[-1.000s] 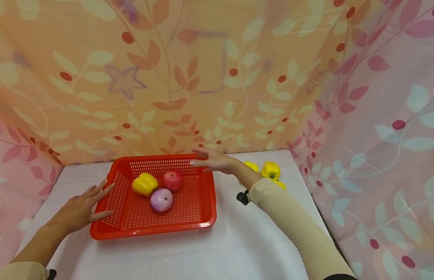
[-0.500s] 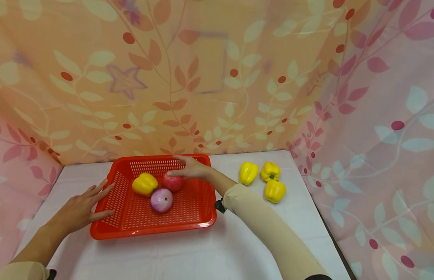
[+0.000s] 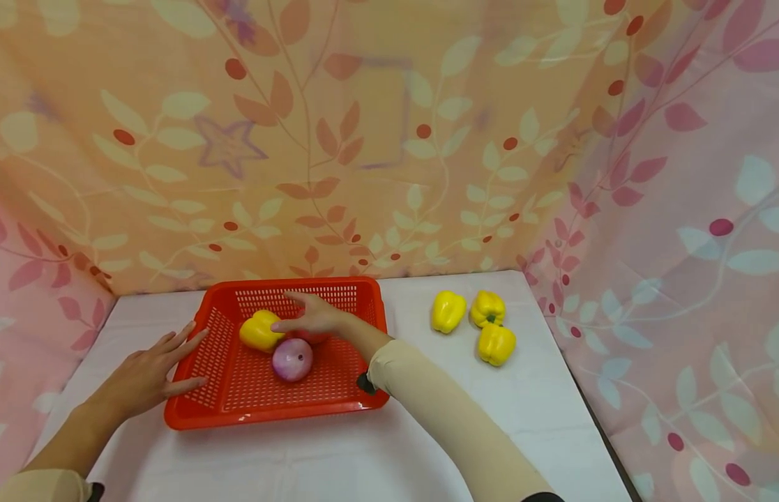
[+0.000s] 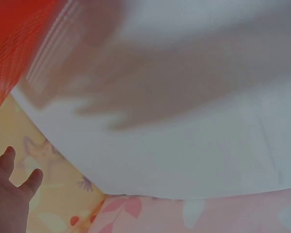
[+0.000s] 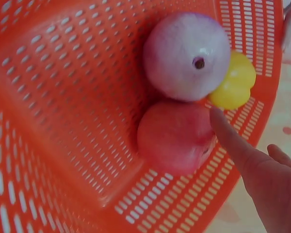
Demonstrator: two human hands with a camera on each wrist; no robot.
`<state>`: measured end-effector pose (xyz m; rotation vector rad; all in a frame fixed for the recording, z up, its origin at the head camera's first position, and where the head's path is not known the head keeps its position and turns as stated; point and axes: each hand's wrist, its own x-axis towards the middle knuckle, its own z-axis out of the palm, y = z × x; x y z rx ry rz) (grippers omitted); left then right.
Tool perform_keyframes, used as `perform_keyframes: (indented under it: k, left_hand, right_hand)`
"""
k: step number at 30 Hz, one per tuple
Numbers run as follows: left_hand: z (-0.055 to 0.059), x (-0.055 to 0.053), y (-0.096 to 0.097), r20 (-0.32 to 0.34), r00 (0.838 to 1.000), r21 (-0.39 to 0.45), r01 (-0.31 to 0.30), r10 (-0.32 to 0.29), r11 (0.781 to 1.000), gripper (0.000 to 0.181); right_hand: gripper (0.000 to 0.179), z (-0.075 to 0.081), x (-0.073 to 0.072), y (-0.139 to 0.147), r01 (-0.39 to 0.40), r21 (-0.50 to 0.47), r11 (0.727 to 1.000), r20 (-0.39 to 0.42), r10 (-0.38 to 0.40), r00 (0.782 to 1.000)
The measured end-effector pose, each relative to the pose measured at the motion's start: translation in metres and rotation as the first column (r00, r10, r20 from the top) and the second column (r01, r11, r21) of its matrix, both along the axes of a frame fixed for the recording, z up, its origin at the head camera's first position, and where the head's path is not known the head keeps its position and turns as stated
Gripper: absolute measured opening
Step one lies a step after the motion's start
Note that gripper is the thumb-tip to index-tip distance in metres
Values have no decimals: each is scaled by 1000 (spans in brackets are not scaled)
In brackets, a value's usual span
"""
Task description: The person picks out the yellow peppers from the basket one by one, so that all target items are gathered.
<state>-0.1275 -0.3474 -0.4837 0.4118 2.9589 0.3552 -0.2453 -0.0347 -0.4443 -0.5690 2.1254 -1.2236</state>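
Observation:
My right hand (image 3: 315, 316) is over the red plastic basket (image 3: 282, 410), its fingers extended and holding nothing. Below it lies a red pomegranate (image 5: 172, 138), partly hidden by the hand in the head view. One fingertip comes close to a yellow bell pepper (image 3: 259, 331); whether they touch I cannot tell. Beside these two sits a round purple-and-white onion-like vegetable (image 3: 292, 360). My left hand (image 3: 144, 373) has its fingers spread at the basket's left rim, the fingertips reaching over it. In the left wrist view only part of that hand (image 4: 7, 189) shows.
Several yellow bell peppers lie on the white cloth right of the basket: one alone (image 3: 448, 312), and two close together, one behind (image 3: 487, 307) and one in front (image 3: 496, 344). Patterned curtains (image 3: 339, 139) hang behind and at both sides of the table.
My right hand has moved left from the basket's right rim to above the pomegranate and near the yellow pepper. The peppers on the right are uncovered. My left hand stays at the rim.

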Motion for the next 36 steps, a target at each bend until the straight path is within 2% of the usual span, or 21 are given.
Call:
perform_keyframes:
  k: [7,17,23,25,31,36]
  left_hand:
    - [1,-1,2,-4,1000,3,0,0,1000,98]
    - [3,2,-1,31,999,-2,-17,17,1000,100]
    - [1,0,0,19,1000,0,-15,15,1000,99]
    - [0,0,0,15,1000,0,-12,12,1000,99]
    - [-1,-1,1,16,1000,8,-8,8,1000,99]
    - [1,0,2,24,1000,12,-15,14,1000,99]
  right_hand:
    - [83,-7,5,-17,18,-20,1000,30,-18,999]
    - [81,-21,6,-36,35,13,999,-1,-35,999]
    - [80,-24,7,-45,24,36,999,-53,-22,998]
    - [79,-25,7,-47,26,26,999,-38,-25,999]
    - [79,-34,8,-53,62,42,997,-19,-61,998]
    - [78,-38,7,-57,96,12,995,-23,-96,995]
